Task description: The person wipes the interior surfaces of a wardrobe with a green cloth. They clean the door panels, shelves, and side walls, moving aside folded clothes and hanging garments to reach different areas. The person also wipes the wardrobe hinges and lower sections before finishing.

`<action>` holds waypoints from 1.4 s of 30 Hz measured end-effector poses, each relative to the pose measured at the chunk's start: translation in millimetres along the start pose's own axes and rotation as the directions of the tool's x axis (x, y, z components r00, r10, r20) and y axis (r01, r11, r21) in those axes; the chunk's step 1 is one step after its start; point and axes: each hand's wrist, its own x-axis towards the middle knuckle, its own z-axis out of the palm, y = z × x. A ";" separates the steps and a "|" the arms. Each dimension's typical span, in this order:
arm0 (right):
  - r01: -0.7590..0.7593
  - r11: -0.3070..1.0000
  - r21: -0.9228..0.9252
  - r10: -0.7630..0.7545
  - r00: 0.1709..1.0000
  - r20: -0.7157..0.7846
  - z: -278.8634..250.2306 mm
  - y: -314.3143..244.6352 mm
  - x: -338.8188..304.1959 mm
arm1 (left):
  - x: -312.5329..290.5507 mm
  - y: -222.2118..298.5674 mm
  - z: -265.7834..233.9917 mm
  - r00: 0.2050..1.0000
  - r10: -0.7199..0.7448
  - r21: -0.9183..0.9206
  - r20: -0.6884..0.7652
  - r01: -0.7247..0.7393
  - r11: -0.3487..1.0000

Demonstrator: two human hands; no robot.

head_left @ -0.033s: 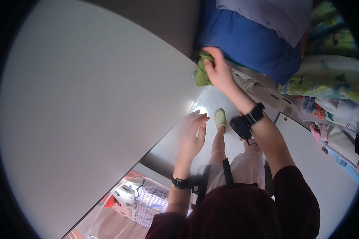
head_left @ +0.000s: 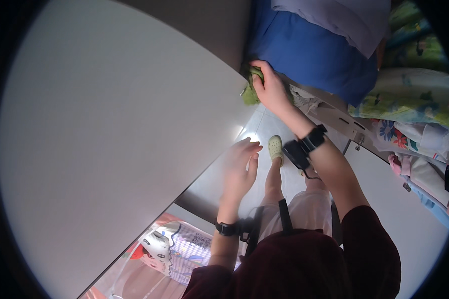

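Note:
A crumpled green cloth (head_left: 253, 94) is in my right hand (head_left: 270, 85), with the fingers closed round it. That hand is by the far corner of a large pale cabinet door (head_left: 114, 119), just below hanging blue clothing (head_left: 304, 45). My left hand (head_left: 242, 162) is close to the door's edge, its fingers stretched out and holding nothing. The back of it is slightly blurred, and I cannot tell whether it touches the door. A black band with a small device sits on each forearm.
Patterned clothes (head_left: 409, 97) hang at the right, above another pale door (head_left: 394, 199). At lower left, a clear bag (head_left: 134, 279) lies beside pink and checked fabric. Below me are my feet in a light green clog (head_left: 275, 148) on the tiled floor (head_left: 204, 179).
My right hand has shifted slightly left with the green cloth, and its forearm has moved along with it. My left hand looks unmoved.

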 end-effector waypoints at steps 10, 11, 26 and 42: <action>-0.147 0.984 -0.101 0.168 0.953 0.253 -14.2 -4.0 -57.9 | -6.3 -15.2 3.6 0.999 -0.015 -0.037 0.046 0.016 0.999; -0.246 0.967 -0.073 0.255 0.905 0.340 -19.2 -7.7 -67.5 | -4.8 -18.4 7.1 0.999 -0.029 -0.054 0.041 0.031 0.998; -0.709 0.662 0.243 0.476 0.648 0.594 -51.2 9.9 -201.1 | -15.3 -66.1 73.9 0.942 -0.323 -0.328 0.089 0.334 0.884; -0.588 0.808 0.025 0.583 0.805 0.111 6.2 315.0 -183.4 | -24.8 -218.4 204.2 0.976 -0.026 -0.055 0.218 0.039 0.998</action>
